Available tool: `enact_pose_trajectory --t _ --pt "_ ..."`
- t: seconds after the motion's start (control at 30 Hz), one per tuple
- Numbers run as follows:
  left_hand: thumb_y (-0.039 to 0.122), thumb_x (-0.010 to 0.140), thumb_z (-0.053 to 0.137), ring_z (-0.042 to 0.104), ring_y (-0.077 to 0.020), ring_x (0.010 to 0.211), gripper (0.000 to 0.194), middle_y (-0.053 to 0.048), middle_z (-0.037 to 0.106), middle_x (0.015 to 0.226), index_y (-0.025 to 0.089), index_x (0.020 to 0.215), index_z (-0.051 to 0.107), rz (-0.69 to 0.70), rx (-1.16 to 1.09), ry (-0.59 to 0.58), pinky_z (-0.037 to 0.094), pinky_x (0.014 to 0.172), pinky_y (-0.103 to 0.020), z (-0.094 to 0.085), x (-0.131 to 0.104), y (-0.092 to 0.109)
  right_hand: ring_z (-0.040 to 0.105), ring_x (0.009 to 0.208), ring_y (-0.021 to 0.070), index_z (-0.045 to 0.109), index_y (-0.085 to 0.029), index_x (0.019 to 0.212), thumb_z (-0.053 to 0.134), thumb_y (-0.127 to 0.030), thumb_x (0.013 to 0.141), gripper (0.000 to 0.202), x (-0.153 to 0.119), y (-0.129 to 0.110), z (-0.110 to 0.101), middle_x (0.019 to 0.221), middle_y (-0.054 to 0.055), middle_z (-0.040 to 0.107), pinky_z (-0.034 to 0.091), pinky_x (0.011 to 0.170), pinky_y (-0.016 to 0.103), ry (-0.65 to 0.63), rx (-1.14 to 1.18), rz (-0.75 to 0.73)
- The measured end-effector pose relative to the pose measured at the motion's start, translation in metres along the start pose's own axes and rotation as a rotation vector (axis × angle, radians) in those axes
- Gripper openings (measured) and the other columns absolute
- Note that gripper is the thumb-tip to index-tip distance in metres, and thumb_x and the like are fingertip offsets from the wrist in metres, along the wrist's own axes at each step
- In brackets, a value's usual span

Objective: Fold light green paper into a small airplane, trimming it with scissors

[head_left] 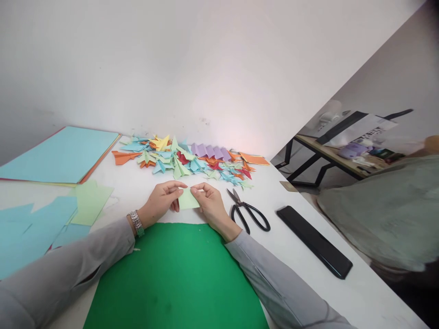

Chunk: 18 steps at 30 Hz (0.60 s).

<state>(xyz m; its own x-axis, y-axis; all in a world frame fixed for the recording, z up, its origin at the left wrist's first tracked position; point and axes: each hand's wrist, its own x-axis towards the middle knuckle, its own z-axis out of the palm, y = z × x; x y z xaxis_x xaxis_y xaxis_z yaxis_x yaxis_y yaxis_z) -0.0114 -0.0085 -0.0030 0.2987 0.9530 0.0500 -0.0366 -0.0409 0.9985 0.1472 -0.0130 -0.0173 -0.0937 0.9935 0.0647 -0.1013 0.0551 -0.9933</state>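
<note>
Both hands, left (161,202) and right (212,205), grip a pale green paper square (188,199) above the table (144,201). Risk noted: uneven pulling could crease or tear it; the right wrist sits close to the scissors (245,208).

Pale green paper (188,200), solid green sheet (178,278), black-handled scissors (249,214), multicoloured folded papers (181,157).
</note>
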Motion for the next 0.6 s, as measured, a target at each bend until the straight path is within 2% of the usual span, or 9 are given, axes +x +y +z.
enact_pose_trajectory --t 0.1,0.27,0.43,0.5,0.6 --pt "0.029 0.072 0.060 0.048 -0.0081 0.039 0.022 0.005 0.052 0.045 0.013 0.087 0.062 -0.013 -0.070 0.059 0.040 0.041 -0.019 -0.0011 0.0021 0.0003 0.030 0.030 0.0063 0.051 -0.019 0.071 0.065 -0.048 0.069 0.033 -0.0003 -0.0012 0.0001 0.035 -0.009 0.043 0.020 0.035 0.020 -0.020 -0.005 -0.003" --pt "0.029 0.072 0.060 0.048 -0.0089 0.037 0.021 0.006 0.051 0.044 0.014 0.086 0.061 -0.034 -0.081 0.053 0.041 0.040 -0.021 -0.0005 0.0023 0.0017 0.027 0.034 0.0053 0.045 -0.021 0.071 0.064 -0.052 0.069 0.037 -0.0022 -0.0020 0.0024 0.041 -0.011 0.039 0.019 0.036 0.019 -0.075 -0.006 0.020" --pt "0.024 0.068 0.061 0.048 -0.0094 0.035 0.017 0.006 0.049 0.040 0.013 0.081 0.063 -0.061 -0.123 0.158 0.038 0.038 -0.021 -0.0027 0.0037 -0.0014 0.047 0.048 0.0097 0.049 -0.023 0.104 0.047 -0.056 0.081 0.040 -0.0058 -0.0039 0.0026 0.062 -0.005 0.049 0.032 0.039 0.020 -0.028 -0.022 -0.062" --pt "0.022 0.067 0.061 0.047 -0.0093 0.034 0.015 0.006 0.049 0.039 0.013 0.079 0.063 -0.068 -0.151 0.195 0.037 0.037 -0.021 -0.0044 0.0051 -0.0031 0.052 0.059 0.0112 0.049 -0.024 0.109 0.051 -0.053 0.079 0.042 -0.0067 -0.0042 0.0022 0.076 -0.001 0.052 0.036 0.042 0.020 -0.056 -0.031 -0.103" --pt "0.021 0.068 0.061 0.046 -0.0092 0.033 0.018 0.007 0.048 0.036 0.013 0.084 0.061 -0.084 -0.200 0.246 0.035 0.037 -0.020 -0.0055 0.0065 -0.0029 0.052 0.066 0.0109 0.054 -0.023 0.102 0.069 -0.039 0.067 0.041 -0.0072 -0.0031 0.0026 0.090 0.001 0.053 0.039 0.049 0.021 -0.136 -0.179 -0.157"
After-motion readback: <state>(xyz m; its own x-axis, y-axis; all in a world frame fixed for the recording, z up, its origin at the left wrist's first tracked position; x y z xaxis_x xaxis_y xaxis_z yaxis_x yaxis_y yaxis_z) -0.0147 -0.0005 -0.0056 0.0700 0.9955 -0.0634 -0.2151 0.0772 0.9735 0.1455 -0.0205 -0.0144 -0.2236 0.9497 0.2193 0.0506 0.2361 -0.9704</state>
